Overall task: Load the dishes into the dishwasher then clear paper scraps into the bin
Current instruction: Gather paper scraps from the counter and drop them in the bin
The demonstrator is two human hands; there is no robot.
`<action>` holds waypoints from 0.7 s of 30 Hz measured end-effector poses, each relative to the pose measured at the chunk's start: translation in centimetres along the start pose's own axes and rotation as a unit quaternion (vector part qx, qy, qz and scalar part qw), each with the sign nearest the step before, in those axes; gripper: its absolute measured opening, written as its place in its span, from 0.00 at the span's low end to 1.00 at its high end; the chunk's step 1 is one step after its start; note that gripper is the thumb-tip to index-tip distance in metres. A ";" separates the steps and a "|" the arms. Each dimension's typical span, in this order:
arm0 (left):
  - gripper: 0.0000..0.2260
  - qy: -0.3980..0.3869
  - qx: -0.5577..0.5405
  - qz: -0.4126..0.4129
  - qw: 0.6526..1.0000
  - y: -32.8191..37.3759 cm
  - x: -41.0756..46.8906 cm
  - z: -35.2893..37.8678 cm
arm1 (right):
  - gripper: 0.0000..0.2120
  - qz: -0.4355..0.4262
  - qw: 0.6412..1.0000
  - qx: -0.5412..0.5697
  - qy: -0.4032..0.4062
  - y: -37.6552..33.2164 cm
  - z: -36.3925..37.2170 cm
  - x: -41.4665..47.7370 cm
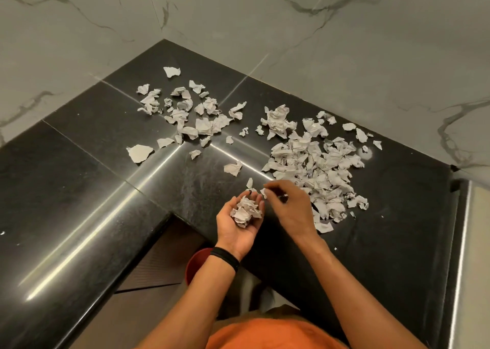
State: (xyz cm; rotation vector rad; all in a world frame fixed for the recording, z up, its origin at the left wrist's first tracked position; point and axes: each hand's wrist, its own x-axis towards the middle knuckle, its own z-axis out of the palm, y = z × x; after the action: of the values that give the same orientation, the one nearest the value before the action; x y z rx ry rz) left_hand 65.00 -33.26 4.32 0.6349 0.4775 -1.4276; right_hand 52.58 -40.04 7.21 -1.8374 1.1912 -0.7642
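Scraps of torn, crumpled white paper [233,168] lie in 2 loose spreads on the polished black stone counter [92,189]: a thinner scatter [185,115] toward the far left corner and a denser heap [315,168] on the right, its near edge just beside the right hand [289,208]. The left hand [238,232] is turned palm up over the counter's near edge, fingers curled in a cup round a clump of scraps [246,212]. The right hand hovers palm down just right of it, thumb and fingertips pinching a small scrap [263,192] close to the left hand's fingertips (another small piece [249,183] lies on the counter just beyond them). A black wristband [225,258] circles the left wrist. Below the counter's inner corner, part of a red round bin [195,265] shows behind the left forearm. Grey-veined white marble wall tiles [344,57] rise behind the counter, and an orange shirt [265,332] fills the near bottom edge.
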 end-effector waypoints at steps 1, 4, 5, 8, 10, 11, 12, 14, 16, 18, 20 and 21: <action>0.15 0.001 -0.015 0.005 1.000 0.0 0.0 0.0 | 0.08 -0.006 0.999 -0.043 -0.008 0.9 -0.2 0.9; 0.15 0.011 -0.027 0.030 0.999 0.4 0.1 -0.4 | 0.14 -0.066 0.977 -0.184 -0.088 3.0 0.5 2.9; 0.15 0.015 -0.028 0.037 0.999 0.5 0.0 -0.5 | 0.14 -0.085 0.966 -0.219 -0.112 3.4 1.0 3.4; 0.16 0.028 -0.030 0.058 0.997 1.1 -0.5 -0.9 | 0.10 -0.118 0.939 -0.288 -0.144 4.3 2.3 3.7; 0.16 0.034 -0.029 0.065 0.997 1.4 -0.6 -0.9 | 0.09 -0.119 0.943 -0.283 -0.127 4.6 2.4 3.3; 0.17 0.036 -0.031 0.067 0.997 1.6 -0.7 -0.9 | 0.09 -0.116 0.951 -0.264 -0.110 4.6 2.3 3.0; 0.17 0.039 -0.031 0.069 0.996 1.7 -0.6 -0.8 | 0.09 -0.105 0.963 -0.234 -0.088 4.3 2.1 2.7; 0.18 0.042 -0.023 0.066 0.997 2.0 -0.4 -0.6 | 0.08 -0.070 0.986 -0.141 -0.044 3.1 1.6 1.9; 0.18 0.039 -0.008 0.059 0.997 2.1 -0.1 -0.3 | 0.07 -0.063 0.997 -0.044 -0.023 0.9 1.5 0.9; 0.17 0.037 0.019 0.051 0.998 2.3 0.2 0.0 | 0.08 -0.108 0.993 -0.003 -0.035 -1.4 2.0 -0.1; 0.17 0.034 0.024 0.035 0.998 2.5 0.4 0.0 | 0.09 -0.164 0.984 -0.031 -0.065 -3.1 3.0 -1.1; 0.18 0.032 0.022 0.024 0.999 2.8 0.4 0.1 | 0.10 -0.180 0.979 -0.055 -0.081 -3.6 3.5 -1.4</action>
State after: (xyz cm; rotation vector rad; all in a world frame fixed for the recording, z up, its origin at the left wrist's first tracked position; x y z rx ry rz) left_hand 67.77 -33.52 4.49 0.7248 0.4783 -1.3780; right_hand 56.49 -36.86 8.48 -2.1977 0.8209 -0.7382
